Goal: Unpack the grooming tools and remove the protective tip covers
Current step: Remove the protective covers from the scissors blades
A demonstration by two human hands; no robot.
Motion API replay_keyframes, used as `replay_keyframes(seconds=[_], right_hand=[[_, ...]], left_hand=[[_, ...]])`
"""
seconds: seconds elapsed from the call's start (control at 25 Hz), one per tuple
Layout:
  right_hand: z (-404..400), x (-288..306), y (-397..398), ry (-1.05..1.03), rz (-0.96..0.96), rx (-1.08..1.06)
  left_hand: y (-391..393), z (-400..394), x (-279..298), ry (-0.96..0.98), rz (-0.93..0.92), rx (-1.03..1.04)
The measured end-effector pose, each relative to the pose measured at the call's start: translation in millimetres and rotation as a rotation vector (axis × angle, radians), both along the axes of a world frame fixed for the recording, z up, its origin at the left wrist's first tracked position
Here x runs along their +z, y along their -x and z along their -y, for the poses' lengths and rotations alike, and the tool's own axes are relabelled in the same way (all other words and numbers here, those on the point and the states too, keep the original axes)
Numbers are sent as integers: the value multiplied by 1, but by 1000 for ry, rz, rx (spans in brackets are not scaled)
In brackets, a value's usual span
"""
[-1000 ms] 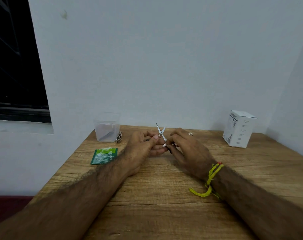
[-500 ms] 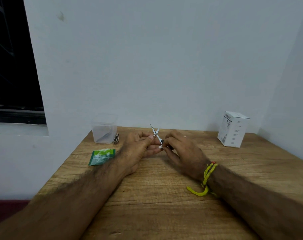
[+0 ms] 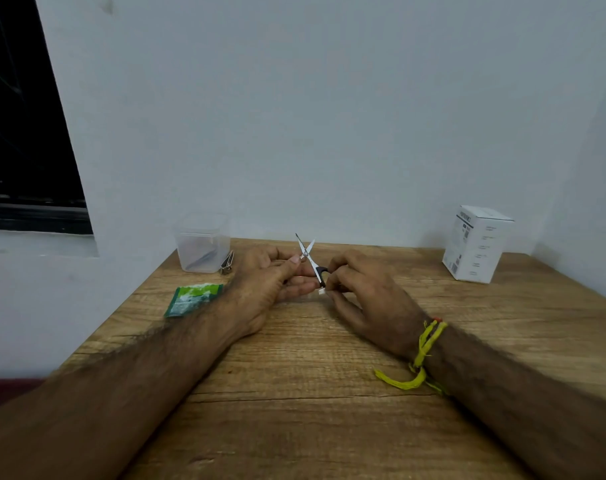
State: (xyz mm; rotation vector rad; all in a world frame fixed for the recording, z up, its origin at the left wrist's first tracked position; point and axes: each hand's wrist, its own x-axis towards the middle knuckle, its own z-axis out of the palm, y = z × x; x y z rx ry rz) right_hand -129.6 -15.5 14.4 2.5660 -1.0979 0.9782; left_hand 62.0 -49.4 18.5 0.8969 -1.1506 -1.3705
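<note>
**Small scissors held between both hands, blades apart, tips bare**

Left hand [image 3: 267,282]: fingers curled, thumb tip pressed against the scissors [image 3: 306,256] at or just below the pivot, pinching them there. Right hand [image 3: 360,299]: fingers curled round the dark handle loop at the lower end. A small white piece [image 3: 321,291] sits at the right fingertips, touching them; too small to say whether it is a removed tip cover.

Position: scissors are off the table [image 3: 294,375], held above its far middle, blades pointing up and away, crossed open in a narrow X. No cover is visible on either blade tip.

Handling, judged: light, rigid metal, thin and pointed. Blades are smooth and likely slippery; the tips would prick. Best hold is the handle loops or the pivot, where the left thumb already sits; keep fingers out of the open blades. A cover, if one is left, is tiny and easy to drop, so pull it off along the blade, away from the other hand.

Outward: behind the left hand a metal nail clipper [image 3: 227,263] leans against a clear plastic container [image 3: 203,244] with a dark slim tool inside. A green sachet [image 3: 192,299] lies flat near the left forearm. A white box [image 3: 476,244] stands at far right, well apart. Yellow thread band [image 3: 423,355] on the right wrist.
</note>
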Motion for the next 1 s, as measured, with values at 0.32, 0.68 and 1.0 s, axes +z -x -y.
replay_keyframes(seconds=[0.32,0.68,1.0], right_hand=[[1,2,5,-23,28,-17],[1,1,4,-49,18,-82],[0,7,-2,0,20,-162]], left_hand=[[0,-4,3,1,-11,0],[1,-5,1,19,-11,-10],[1,-4,0,41,-10,-35]])
